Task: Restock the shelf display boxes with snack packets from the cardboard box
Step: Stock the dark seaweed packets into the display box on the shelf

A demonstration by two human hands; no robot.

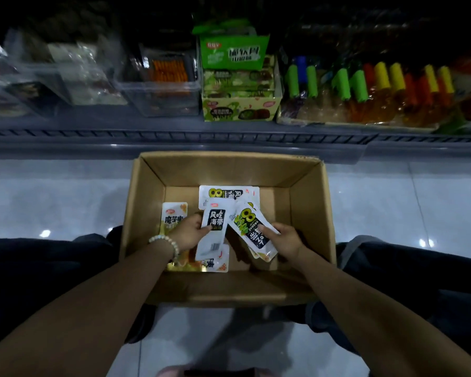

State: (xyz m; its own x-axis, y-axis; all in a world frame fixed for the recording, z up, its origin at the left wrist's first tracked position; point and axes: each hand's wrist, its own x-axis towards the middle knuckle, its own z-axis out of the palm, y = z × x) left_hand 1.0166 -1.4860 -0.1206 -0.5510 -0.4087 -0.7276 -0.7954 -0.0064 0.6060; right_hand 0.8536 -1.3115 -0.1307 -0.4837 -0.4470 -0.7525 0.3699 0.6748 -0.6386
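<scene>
An open cardboard box [150, 191] stands on the floor in front of me, below the shelf. Inside it my left hand [188, 232] pinches a white snack packet with a black label [214, 221]. My right hand [282, 240] grips a small stack of white packets with green print [249, 223], held at a slant. More packets lie on the box floor: a white one [223, 193] at the back and yellow ones [173, 216] at the left. A green display box [239, 110] with packets in it stands on the shelf straight ahead.
A clear plastic bin [161, 88] sits left of the green box on the shelf. To the right lies a tray of coloured-cap bottles [365, 85]. The shelf's front rail [229, 137] runs just behind the cardboard box. My knees flank the box on the glossy tiled floor [52, 200].
</scene>
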